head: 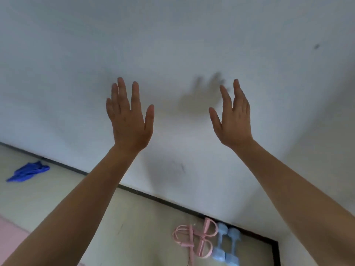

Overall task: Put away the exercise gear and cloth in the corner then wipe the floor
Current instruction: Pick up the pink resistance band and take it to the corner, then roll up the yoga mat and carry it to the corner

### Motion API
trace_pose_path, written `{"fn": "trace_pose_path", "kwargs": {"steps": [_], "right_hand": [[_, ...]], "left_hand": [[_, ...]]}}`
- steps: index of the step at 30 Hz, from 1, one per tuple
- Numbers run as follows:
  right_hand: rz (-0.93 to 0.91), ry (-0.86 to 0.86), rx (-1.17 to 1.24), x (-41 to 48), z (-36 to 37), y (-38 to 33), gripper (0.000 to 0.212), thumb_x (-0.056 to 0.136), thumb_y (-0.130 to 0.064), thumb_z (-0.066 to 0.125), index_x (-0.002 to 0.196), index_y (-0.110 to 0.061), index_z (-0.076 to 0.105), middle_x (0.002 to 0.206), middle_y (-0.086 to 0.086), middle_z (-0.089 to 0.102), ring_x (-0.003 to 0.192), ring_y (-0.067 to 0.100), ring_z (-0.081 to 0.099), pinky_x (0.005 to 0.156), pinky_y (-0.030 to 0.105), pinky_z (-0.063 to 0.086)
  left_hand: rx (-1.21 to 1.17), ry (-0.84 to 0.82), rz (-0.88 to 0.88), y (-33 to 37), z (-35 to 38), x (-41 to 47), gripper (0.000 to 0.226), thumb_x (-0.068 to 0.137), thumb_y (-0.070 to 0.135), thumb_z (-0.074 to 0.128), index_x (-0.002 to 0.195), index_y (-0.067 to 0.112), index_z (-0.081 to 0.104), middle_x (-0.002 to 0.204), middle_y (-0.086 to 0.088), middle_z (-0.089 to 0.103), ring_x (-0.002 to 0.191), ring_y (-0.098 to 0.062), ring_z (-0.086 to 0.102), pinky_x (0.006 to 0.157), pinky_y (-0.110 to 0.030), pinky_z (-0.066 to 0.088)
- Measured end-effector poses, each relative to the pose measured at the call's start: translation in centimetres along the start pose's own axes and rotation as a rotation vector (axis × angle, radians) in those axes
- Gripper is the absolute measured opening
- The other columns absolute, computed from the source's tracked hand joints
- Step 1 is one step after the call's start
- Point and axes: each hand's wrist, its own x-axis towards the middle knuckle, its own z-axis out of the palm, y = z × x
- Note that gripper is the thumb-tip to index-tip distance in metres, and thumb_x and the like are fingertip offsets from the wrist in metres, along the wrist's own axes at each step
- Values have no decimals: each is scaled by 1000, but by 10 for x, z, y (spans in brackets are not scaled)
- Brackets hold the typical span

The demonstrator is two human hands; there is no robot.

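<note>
Head view: both grips raised and empty, gear in the corner, cloth not yet there.

White painted wall [172, 35] fills most of the frame above the pale beige floor [48, 204]. Left grip [128, 120] and right grip [233, 120] are held up, fingers spread wide, holding nothing. Two pale blue dumbbells [226, 244] lie in the near right corner, the pink looped pull-rope exerciser [194, 240] just left of them; that part looks done. Crumpled blue cloth [28, 170] lies far left by the wall; moving it and wiping remain.
</note>
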Motion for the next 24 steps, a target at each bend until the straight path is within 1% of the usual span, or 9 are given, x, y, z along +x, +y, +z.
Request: {"fn": "trace_pose_path", "kwargs": {"steps": [2,4,7,9,11,14,17,21,24], "right_hand": [[-54,50,84,9,-20,-7,60,103,-37,48,153,-6,33,159,28,20,148,38,26,117,46,26],[-120,57,154,8,-30,-15,61,102,-36,50,152,-6,33,159,28,20,148,37,25,117,46,27],[-202,-39,243,-10,-25,-39,63,102,-38,49,154,-8,30,160,27,17,148,37,23,117,48,25],[-183,-124,327,-26,-18,-71,64,102,-41,46,155,-10,26,161,26,13,149,38,21,117,50,25],[-202,-190,419,-44,-15,-116,65,102,-42,45,156,-10,25,161,26,13,147,39,24,116,51,26],[-363,-228,540,-63,-26,-197,65,102,-41,46,156,-10,26,162,25,14,144,40,29,116,50,27],[-491,-222,642,-77,-55,-280,64,102,-40,47,155,-10,27,162,25,13,142,40,31,115,49,27],[-593,-185,733,-102,-99,-388,63,101,-39,48,154,-10,31,161,24,18,134,41,39,111,47,33],[-661,-173,777,-135,-130,-469,63,101,-40,47,154,-11,32,160,24,20,131,41,42,110,47,34]], "left_hand": [[12,98,-119,8,-31,-10,63,105,45,32,157,12,18,164,-19,8,152,-33,6,120,-54,14],[20,153,-214,13,-55,-34,63,105,44,34,157,11,19,164,-19,10,152,-33,8,119,-54,17],[131,121,-271,10,-84,-89,63,104,44,35,155,8,24,163,-21,13,150,-38,13,117,-57,21],[227,74,-305,-1,-112,-125,64,103,45,36,154,8,26,162,-23,14,150,-40,14,115,-60,22],[326,43,-357,-17,-150,-158,65,103,47,34,155,9,26,162,-23,14,150,-41,13,115,-61,22],[485,49,-407,-43,-223,-193,66,102,49,31,154,10,27,162,-23,16,149,-41,14,116,-61,21],[616,104,-461,-66,-305,-226,66,102,49,30,154,8,29,160,-25,18,149,-42,16,115,-60,23],[723,174,-569,-92,-403,-281,66,101,47,32,155,9,26,161,-24,16,149,-41,15,114,-61,22],[779,190,-612,-114,-470,-341,65,101,46,33,154,9,26,161,-24,17,149,-41,16,114,-61,22]]}}
